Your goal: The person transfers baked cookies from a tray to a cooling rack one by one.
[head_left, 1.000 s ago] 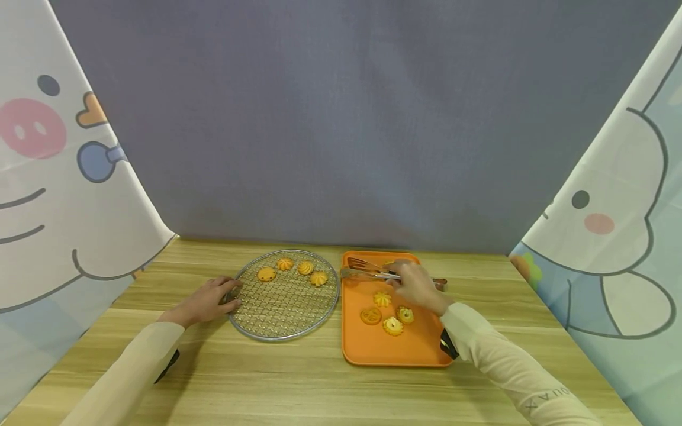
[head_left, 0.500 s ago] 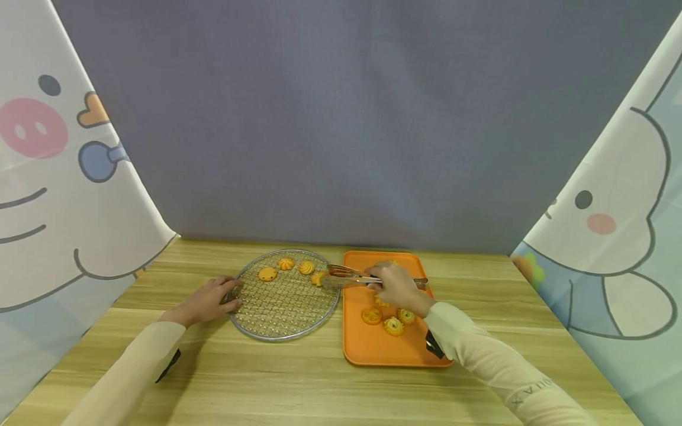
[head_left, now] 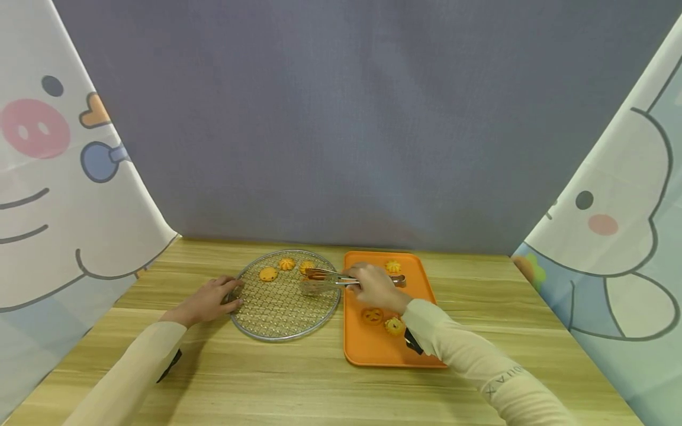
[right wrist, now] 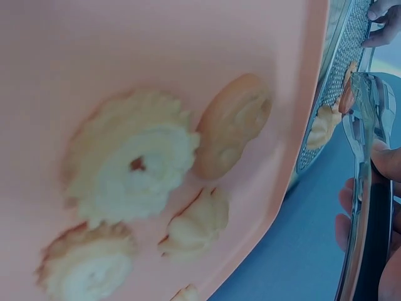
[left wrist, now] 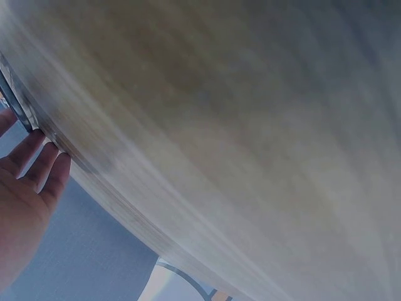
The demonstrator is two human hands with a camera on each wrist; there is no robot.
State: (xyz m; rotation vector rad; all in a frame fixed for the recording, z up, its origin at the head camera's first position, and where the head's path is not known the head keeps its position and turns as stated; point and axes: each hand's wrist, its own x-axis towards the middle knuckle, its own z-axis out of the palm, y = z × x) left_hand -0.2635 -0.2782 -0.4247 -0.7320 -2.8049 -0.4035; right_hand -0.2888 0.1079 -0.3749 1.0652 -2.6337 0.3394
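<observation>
My right hand (head_left: pixel 375 285) grips metal tongs (head_left: pixel 343 281) by their black-sided middle, above the orange tray. The tongs point left, their ends over the round wire rack (head_left: pixel 274 338) and overlapping its right-hand cookies; I cannot tell whether a cookie is between them. On the rack sit a flat, speckled cookie (head_left: pixel 268 274), a piped rosette cookie (head_left: pixel 286 264) and a swirl cookie (head_left: pixel 306 266) partly covered by the tongs. My left hand (head_left: pixel 208 303) rests at the rack's left rim, thumb apart from the fingers; in the left wrist view its fingertips (left wrist: pixel 61 160) touch the edge.
The orange tray (head_left: pixel 367 355) lies right of the rack. It bears a pretzel-shaped cookie (head_left: pixel 373 316), a cream-topped cookie (head_left: pixel 394 326), a rosette cookie (head_left: pixel 393 267) and others hidden by my right arm. A grey cloth (head_left: pixel 341 130) hangs behind the wooden table (head_left: pixel 266 384).
My right hand has carried the tongs leftward from over the tray, so their ends now lie above the rack. My left hand has stayed at the rim.
</observation>
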